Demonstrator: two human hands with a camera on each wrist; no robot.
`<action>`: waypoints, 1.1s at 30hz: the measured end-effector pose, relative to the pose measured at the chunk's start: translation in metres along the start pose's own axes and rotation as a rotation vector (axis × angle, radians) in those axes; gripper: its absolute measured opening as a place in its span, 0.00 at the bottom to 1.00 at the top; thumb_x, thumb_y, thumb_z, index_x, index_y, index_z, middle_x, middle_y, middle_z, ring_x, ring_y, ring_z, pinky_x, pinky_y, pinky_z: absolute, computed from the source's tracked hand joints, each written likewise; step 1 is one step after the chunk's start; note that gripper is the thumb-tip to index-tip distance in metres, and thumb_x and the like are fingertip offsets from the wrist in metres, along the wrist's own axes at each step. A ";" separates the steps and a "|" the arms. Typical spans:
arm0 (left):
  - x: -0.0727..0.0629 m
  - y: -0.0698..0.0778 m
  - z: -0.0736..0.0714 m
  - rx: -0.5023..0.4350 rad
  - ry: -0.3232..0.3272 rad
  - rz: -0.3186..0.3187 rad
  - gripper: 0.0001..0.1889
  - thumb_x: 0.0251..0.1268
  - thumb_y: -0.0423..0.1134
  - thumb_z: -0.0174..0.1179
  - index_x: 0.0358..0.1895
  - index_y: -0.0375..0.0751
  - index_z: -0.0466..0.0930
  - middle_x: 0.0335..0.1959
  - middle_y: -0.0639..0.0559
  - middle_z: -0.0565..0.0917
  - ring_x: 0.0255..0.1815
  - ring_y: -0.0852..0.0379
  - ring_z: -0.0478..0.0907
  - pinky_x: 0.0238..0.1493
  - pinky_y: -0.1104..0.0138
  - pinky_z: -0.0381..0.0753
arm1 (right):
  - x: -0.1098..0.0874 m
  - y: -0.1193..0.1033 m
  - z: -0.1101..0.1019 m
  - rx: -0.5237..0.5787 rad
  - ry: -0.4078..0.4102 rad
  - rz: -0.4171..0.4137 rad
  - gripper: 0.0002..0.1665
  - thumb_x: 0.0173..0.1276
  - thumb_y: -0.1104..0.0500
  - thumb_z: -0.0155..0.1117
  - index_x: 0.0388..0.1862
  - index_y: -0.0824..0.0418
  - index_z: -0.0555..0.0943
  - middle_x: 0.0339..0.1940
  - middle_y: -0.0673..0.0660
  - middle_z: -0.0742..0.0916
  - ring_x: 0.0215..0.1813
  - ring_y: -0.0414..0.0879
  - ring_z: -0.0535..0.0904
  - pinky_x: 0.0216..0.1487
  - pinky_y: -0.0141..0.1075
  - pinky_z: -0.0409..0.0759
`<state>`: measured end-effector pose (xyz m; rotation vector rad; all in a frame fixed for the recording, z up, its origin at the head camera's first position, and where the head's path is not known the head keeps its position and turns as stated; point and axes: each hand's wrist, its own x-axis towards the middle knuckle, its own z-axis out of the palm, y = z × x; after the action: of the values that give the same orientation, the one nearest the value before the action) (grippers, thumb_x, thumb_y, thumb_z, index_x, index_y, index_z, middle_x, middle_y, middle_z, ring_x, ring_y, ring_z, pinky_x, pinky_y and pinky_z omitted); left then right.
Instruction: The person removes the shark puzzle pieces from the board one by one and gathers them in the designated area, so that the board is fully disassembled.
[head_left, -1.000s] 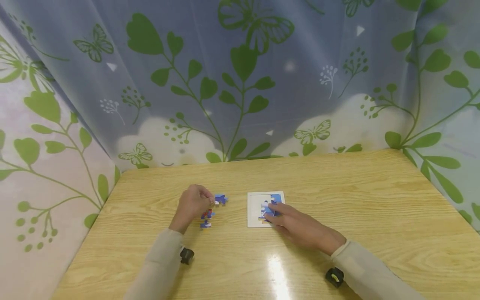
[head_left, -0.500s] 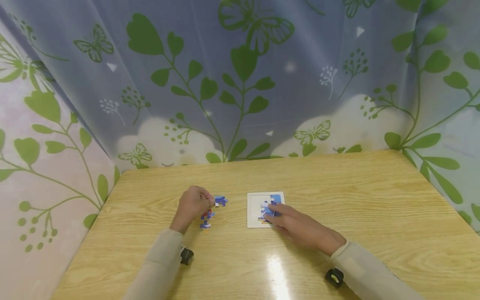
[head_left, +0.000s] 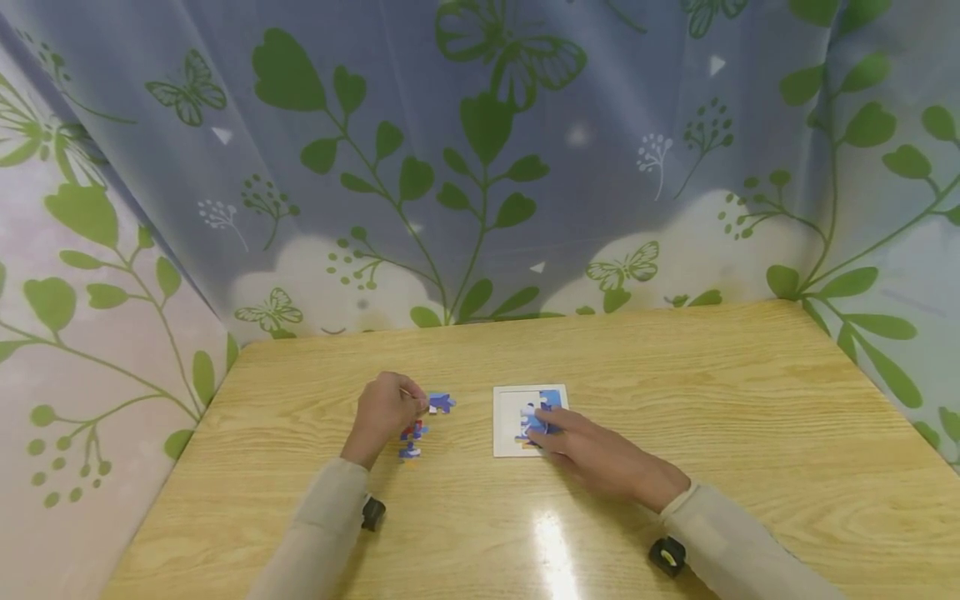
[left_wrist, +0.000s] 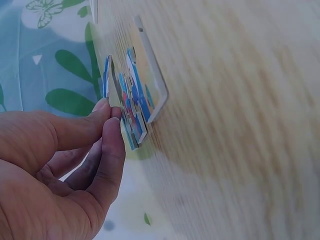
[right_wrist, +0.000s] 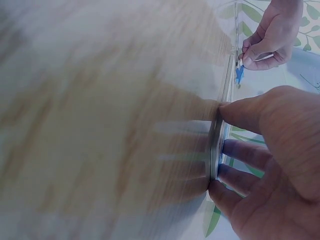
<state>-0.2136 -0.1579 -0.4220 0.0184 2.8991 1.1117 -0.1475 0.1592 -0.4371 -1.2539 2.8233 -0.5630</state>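
Between thumb and fingertips my left hand pinches a blue puzzle piece, raised off the table in the left wrist view. Just below that hand lie a red-and-blue puzzle piece and another blue-and-white puzzle piece. To the right sits a square white puzzle tray, its right part filled with joined blue pieces and its left part bare. My right hand rests on the tray's right side, fingers extended over the pieces and partly hiding them. The right wrist view shows its fingertips touching the tray's edge.
A light wood-grain table carries everything. Behind it hangs a curtain with green leaves and butterflies, which also runs along both sides. Small black devices are worn at both wrists. Glare shows on the table's front.
Held by my left hand, the blue puzzle piece has turned slightly. Both hands stay almost in place, and the tray has not moved on the table.
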 end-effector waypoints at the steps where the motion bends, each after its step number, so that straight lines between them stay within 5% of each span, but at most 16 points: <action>1: 0.000 0.000 0.000 0.001 -0.001 -0.002 0.03 0.60 0.31 0.71 0.31 0.37 0.87 0.22 0.50 0.86 0.20 0.56 0.82 0.24 0.64 0.79 | 0.000 0.000 0.000 0.001 0.000 0.000 0.21 0.77 0.67 0.56 0.67 0.70 0.76 0.70 0.74 0.73 0.73 0.68 0.67 0.69 0.55 0.69; 21: -0.001 0.006 -0.004 0.057 0.000 0.006 0.04 0.61 0.32 0.72 0.31 0.36 0.88 0.24 0.48 0.87 0.23 0.54 0.82 0.24 0.65 0.78 | -0.001 -0.001 -0.001 -0.005 -0.004 0.004 0.22 0.77 0.66 0.57 0.67 0.70 0.75 0.71 0.73 0.72 0.73 0.67 0.66 0.69 0.54 0.69; 33: -0.002 0.021 0.014 0.021 -0.022 0.107 0.03 0.59 0.31 0.72 0.33 0.35 0.88 0.27 0.49 0.87 0.27 0.56 0.82 0.33 0.61 0.84 | 0.000 -0.001 -0.001 0.001 -0.007 0.008 0.22 0.78 0.65 0.57 0.68 0.69 0.75 0.71 0.73 0.72 0.74 0.67 0.66 0.70 0.54 0.68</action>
<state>-0.2108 -0.1332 -0.4184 0.1876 2.9211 1.0883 -0.1471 0.1595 -0.4360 -1.2414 2.8206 -0.5578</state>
